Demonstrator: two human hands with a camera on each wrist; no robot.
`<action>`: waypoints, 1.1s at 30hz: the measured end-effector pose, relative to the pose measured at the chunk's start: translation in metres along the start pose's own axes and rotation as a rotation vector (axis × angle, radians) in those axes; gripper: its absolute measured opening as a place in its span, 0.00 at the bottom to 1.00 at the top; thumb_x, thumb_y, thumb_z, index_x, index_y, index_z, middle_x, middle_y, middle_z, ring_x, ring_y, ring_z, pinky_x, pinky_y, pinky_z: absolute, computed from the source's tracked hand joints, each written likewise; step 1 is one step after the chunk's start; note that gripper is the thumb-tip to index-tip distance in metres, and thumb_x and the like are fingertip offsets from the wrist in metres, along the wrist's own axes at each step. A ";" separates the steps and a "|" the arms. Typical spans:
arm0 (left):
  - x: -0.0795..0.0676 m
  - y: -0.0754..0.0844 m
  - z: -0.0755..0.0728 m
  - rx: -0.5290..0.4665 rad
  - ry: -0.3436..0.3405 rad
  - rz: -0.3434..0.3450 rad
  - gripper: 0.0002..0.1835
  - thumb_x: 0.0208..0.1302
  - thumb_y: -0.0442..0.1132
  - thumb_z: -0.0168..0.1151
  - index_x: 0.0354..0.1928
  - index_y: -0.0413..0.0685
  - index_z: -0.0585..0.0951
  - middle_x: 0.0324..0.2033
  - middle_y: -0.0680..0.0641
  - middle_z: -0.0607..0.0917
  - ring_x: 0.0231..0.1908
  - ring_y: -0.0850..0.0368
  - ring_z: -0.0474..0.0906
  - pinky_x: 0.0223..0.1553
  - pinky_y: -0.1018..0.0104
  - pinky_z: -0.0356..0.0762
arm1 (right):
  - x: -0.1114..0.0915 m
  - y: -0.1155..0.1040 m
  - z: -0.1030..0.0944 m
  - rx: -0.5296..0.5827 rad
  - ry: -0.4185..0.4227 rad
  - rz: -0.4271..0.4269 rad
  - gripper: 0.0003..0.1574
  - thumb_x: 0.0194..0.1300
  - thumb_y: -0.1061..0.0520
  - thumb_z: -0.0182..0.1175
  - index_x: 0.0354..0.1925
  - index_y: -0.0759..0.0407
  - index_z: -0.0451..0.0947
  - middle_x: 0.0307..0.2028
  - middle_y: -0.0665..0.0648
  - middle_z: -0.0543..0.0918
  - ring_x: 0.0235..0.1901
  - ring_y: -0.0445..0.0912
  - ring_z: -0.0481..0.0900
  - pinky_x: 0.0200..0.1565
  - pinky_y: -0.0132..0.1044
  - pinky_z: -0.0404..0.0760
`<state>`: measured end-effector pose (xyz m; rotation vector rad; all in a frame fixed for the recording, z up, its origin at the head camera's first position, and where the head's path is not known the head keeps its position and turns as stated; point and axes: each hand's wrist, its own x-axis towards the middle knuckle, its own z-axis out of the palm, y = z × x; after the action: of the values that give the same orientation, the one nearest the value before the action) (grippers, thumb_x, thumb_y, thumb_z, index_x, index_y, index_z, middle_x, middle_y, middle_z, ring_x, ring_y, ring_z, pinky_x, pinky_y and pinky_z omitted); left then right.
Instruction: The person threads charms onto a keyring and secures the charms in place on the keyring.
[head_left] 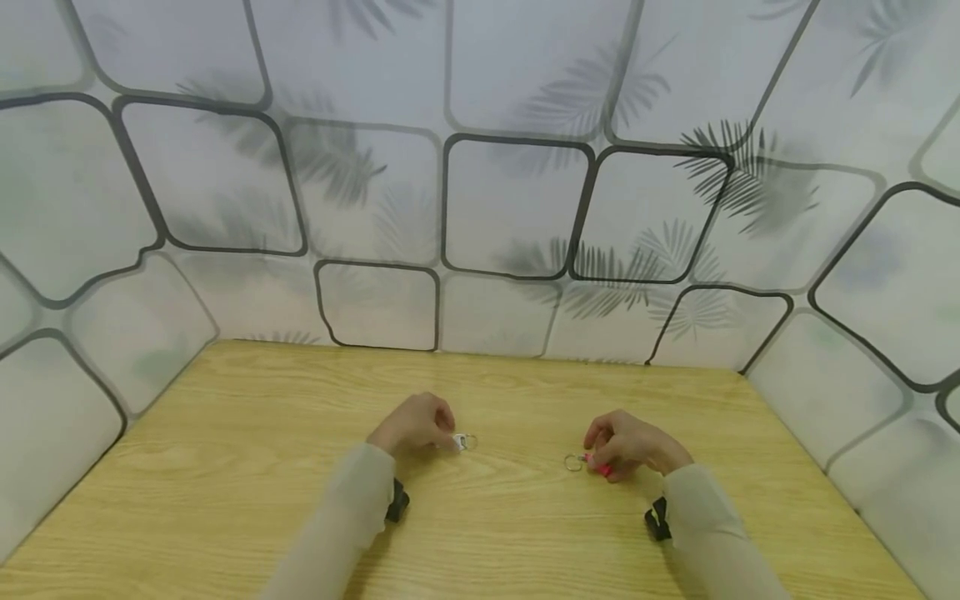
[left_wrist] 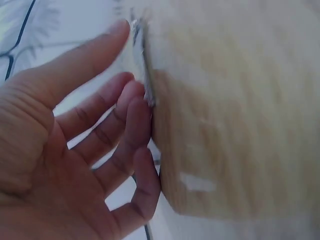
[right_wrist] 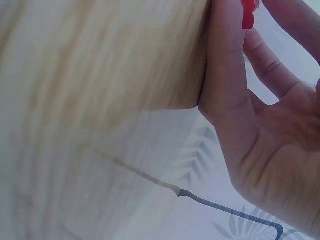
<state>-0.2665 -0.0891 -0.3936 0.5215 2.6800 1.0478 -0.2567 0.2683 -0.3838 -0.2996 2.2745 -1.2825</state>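
In the head view my left hand [head_left: 418, 423] is over the table with its thumb and fingers at a small white and silver keychain [head_left: 460, 442], whose ring points right. The left wrist view shows this keychain [left_wrist: 142, 62] edge-on, flat on the wood, between the thumb tip and the curled fingertips. To the right, my right hand [head_left: 633, 446] pinches a pinkish-red keychain [head_left: 602, 469], its metal ring [head_left: 573, 463] lying toward the left. Only a red bit of that keychain [right_wrist: 248, 15] shows in the right wrist view, the rest being hidden by fingers or out of frame.
Both hands work over a light wood-grain table [head_left: 495, 533]. White curtain-like walls [head_left: 517, 208] with dark rounded outlines and leaf prints stand at its back and sides. Black wrist straps [head_left: 397, 502] show at both sleeves.
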 end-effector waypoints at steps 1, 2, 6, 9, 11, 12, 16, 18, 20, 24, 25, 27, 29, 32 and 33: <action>-0.001 0.002 0.002 0.033 0.016 -0.017 0.12 0.52 0.34 0.80 0.34 0.41 0.84 0.30 0.51 0.83 0.33 0.57 0.77 0.40 0.62 0.79 | 0.000 0.000 0.000 0.001 0.001 -0.001 0.14 0.58 0.71 0.68 0.42 0.72 0.76 0.26 0.55 0.78 0.23 0.43 0.78 0.26 0.35 0.83; -0.002 0.004 0.004 0.059 0.028 -0.031 0.11 0.51 0.34 0.80 0.33 0.42 0.84 0.30 0.52 0.83 0.33 0.57 0.77 0.39 0.62 0.79 | 0.001 0.000 0.001 0.002 0.003 -0.002 0.13 0.58 0.71 0.68 0.41 0.72 0.76 0.26 0.55 0.78 0.22 0.43 0.78 0.25 0.35 0.83; -0.006 0.012 0.007 0.084 0.052 -0.069 0.10 0.51 0.30 0.79 0.29 0.42 0.84 0.28 0.51 0.83 0.30 0.56 0.76 0.35 0.64 0.77 | 0.002 -0.001 0.002 -0.002 0.004 -0.008 0.11 0.57 0.72 0.68 0.39 0.72 0.76 0.26 0.55 0.79 0.21 0.42 0.79 0.25 0.34 0.83; -0.007 0.016 0.009 0.071 0.051 -0.090 0.08 0.52 0.29 0.78 0.29 0.41 0.84 0.29 0.50 0.83 0.30 0.56 0.76 0.34 0.64 0.77 | 0.001 -0.003 0.003 -0.012 0.005 -0.004 0.09 0.57 0.72 0.67 0.37 0.72 0.77 0.26 0.55 0.81 0.21 0.42 0.79 0.25 0.33 0.83; -0.008 0.018 0.009 0.061 0.044 -0.111 0.08 0.53 0.29 0.77 0.31 0.40 0.84 0.30 0.49 0.84 0.31 0.55 0.77 0.37 0.61 0.79 | 0.001 -0.003 0.003 -0.024 0.004 0.002 0.07 0.58 0.72 0.66 0.36 0.72 0.78 0.26 0.55 0.82 0.20 0.41 0.79 0.25 0.32 0.82; -0.008 0.019 0.010 0.059 0.040 -0.124 0.08 0.53 0.28 0.77 0.31 0.40 0.84 0.31 0.49 0.84 0.32 0.55 0.77 0.43 0.55 0.80 | 0.001 -0.003 0.003 -0.030 0.002 0.003 0.06 0.58 0.72 0.66 0.35 0.73 0.78 0.25 0.55 0.82 0.20 0.41 0.78 0.25 0.32 0.82; -0.009 0.024 0.011 0.067 0.019 -0.167 0.06 0.56 0.29 0.74 0.33 0.42 0.84 0.33 0.51 0.84 0.37 0.51 0.79 0.63 0.28 0.61 | 0.000 -0.003 0.003 -0.050 -0.002 -0.005 0.03 0.59 0.72 0.64 0.34 0.74 0.81 0.24 0.55 0.83 0.19 0.40 0.78 0.25 0.32 0.82; -0.009 0.025 0.012 0.076 0.007 -0.179 0.06 0.57 0.29 0.73 0.34 0.43 0.84 0.33 0.51 0.84 0.39 0.51 0.78 0.64 0.21 0.45 | 0.000 -0.002 0.003 -0.054 -0.003 -0.011 0.01 0.59 0.73 0.64 0.32 0.72 0.81 0.23 0.55 0.83 0.19 0.40 0.78 0.25 0.32 0.83; -0.009 0.026 0.013 0.080 -0.006 -0.186 0.05 0.59 0.29 0.71 0.34 0.44 0.84 0.34 0.51 0.84 0.40 0.51 0.78 0.65 0.20 0.43 | 0.000 -0.002 0.002 -0.053 -0.003 -0.015 0.02 0.59 0.73 0.63 0.31 0.71 0.82 0.23 0.55 0.82 0.19 0.40 0.77 0.25 0.32 0.83; -0.009 0.025 0.013 0.079 -0.019 -0.188 0.05 0.61 0.28 0.69 0.35 0.44 0.83 0.34 0.51 0.83 0.39 0.52 0.77 0.65 0.21 0.43 | 0.000 -0.001 0.003 -0.050 -0.004 -0.021 0.04 0.57 0.73 0.63 0.30 0.68 0.82 0.23 0.55 0.82 0.19 0.40 0.77 0.25 0.33 0.83; -0.009 0.025 0.013 0.079 -0.021 -0.186 0.04 0.61 0.28 0.69 0.35 0.44 0.83 0.34 0.51 0.83 0.38 0.52 0.77 0.65 0.21 0.43 | 0.000 -0.001 0.003 -0.047 -0.005 -0.021 0.04 0.57 0.73 0.63 0.30 0.68 0.82 0.23 0.54 0.82 0.19 0.40 0.77 0.25 0.33 0.83; -0.010 0.026 0.013 0.073 -0.032 -0.178 0.04 0.61 0.28 0.68 0.35 0.43 0.84 0.34 0.50 0.83 0.37 0.53 0.76 0.65 0.26 0.54 | 0.000 -0.001 0.002 -0.042 -0.008 -0.022 0.04 0.56 0.73 0.63 0.31 0.68 0.82 0.22 0.54 0.81 0.20 0.40 0.77 0.26 0.33 0.83; -0.010 0.026 0.013 0.068 -0.044 -0.166 0.04 0.61 0.27 0.68 0.35 0.42 0.84 0.34 0.50 0.83 0.36 0.54 0.75 0.61 0.35 0.67 | 0.000 0.000 0.001 -0.038 -0.015 -0.023 0.04 0.56 0.73 0.63 0.31 0.69 0.82 0.23 0.54 0.81 0.21 0.41 0.77 0.26 0.33 0.83; -0.011 0.028 0.013 0.046 -0.066 -0.151 0.04 0.61 0.27 0.69 0.34 0.41 0.83 0.33 0.50 0.82 0.34 0.54 0.74 0.46 0.54 0.77 | -0.001 0.001 -0.002 -0.015 -0.027 -0.010 0.03 0.56 0.72 0.63 0.33 0.71 0.81 0.23 0.54 0.81 0.23 0.41 0.77 0.27 0.34 0.84; -0.011 0.028 0.013 0.039 -0.070 -0.151 0.05 0.61 0.28 0.69 0.34 0.41 0.82 0.33 0.50 0.81 0.34 0.54 0.74 0.43 0.57 0.77 | -0.001 0.001 -0.003 -0.010 -0.034 -0.007 0.04 0.57 0.71 0.63 0.34 0.72 0.81 0.24 0.55 0.81 0.23 0.41 0.77 0.28 0.35 0.84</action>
<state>-0.2450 -0.0669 -0.3830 0.3490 2.6363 0.9204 -0.2575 0.2717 -0.3830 -0.3309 2.2535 -1.2607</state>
